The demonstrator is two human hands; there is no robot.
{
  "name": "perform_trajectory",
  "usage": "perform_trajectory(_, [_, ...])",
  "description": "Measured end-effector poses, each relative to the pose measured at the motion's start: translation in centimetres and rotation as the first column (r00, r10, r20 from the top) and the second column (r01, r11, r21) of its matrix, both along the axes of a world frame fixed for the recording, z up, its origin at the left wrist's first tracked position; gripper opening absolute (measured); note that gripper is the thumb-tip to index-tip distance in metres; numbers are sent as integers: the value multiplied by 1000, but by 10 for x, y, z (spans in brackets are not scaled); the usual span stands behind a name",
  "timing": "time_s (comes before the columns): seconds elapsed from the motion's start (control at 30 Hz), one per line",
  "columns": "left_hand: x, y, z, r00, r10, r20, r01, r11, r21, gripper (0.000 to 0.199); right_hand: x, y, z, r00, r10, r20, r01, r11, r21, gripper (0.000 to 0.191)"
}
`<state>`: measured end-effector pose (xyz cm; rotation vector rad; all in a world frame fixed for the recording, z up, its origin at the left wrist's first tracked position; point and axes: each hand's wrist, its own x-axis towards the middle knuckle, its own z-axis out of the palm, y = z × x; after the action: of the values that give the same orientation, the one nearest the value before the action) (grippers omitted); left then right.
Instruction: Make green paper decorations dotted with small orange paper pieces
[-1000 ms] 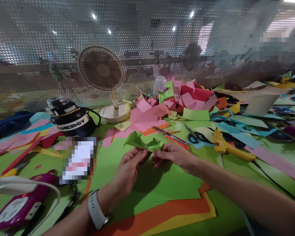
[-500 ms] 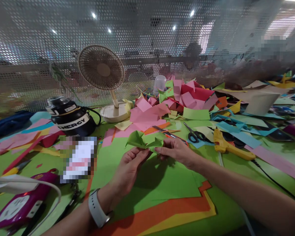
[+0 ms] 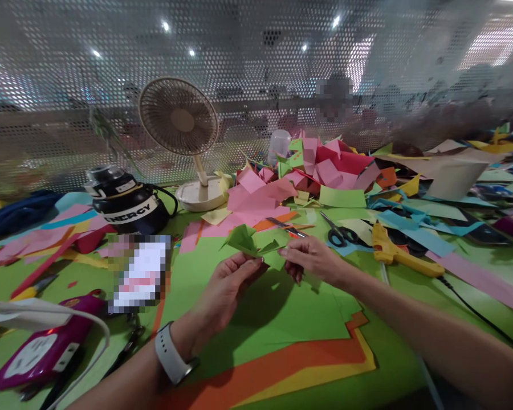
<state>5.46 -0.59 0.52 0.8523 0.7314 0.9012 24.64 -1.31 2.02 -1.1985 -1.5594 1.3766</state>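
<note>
Green, being worked just below mid-view: holding a folded paper piece up over flat green sheets. Pinching its base between thumb and fingers of the left hand; bringing thumb and fingertips of the right hand together at its three o'clock tip, without showing clearly whether gripping paper there or merely touching. Showing creases already made and pointed flaps standing at eleven and two o'clock, so seeming to be some way into the shaping. Looking unfinished, though, to judge by the loose flaps and by both hands being busy at it; not being able to tell the number of folds left. Leaving tools unused for now: seeing scissors lying at three o'clock and, farther out, a yellow glue gun, both apart from the hands. Spreading toward five o'clock, beneath the green, an orange sheet and a yellow sheet. Heaping up pink paper at one o'clock, and standing a fan at eleven and a black bottle near ten.
</note>
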Motion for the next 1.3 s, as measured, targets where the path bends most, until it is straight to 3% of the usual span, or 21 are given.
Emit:
perform_trajectory(0.17, [0,0,2,995,30,90,-14,987,-163,13,-2,-1,-6,1000,4,18,-5,998,63,42])
perform_trajectory(0.23, [1,-2,3,998,-9,66,21,984,-175,17,-4,-2,-7,1000,11,27,-13,997,81,43])
perform_trajectory(0.5, [3,-9,0,970,-194,-144,192,981,-26,21,-7,-8,-7,986,39,160,-69,980,186,43])
perform_trajectory(0.83, [-1,-5,2,964,-196,-182,221,966,133,20,-7,-10,0,995,103,2,-103,994,45,44])
perform_trajectory(0.9, [-5,-4,7,927,-304,-218,336,934,123,17,-3,-8,1,995,94,-17,-94,995,42,44])
perform_trajectory(1.07, [-14,-5,17,734,-592,-334,650,755,90,14,1,-4,0,992,-31,-119,34,999,24,45])
perform_trajectory(1.2, [-17,-7,21,610,-684,-401,758,651,43,14,-1,-7,4,987,17,-160,-15,1000,12,39])
perform_trajectory(1.3, [-19,-4,22,605,-685,-406,760,649,36,11,-2,-6,5,987,24,-156,-22,1000,18,28])
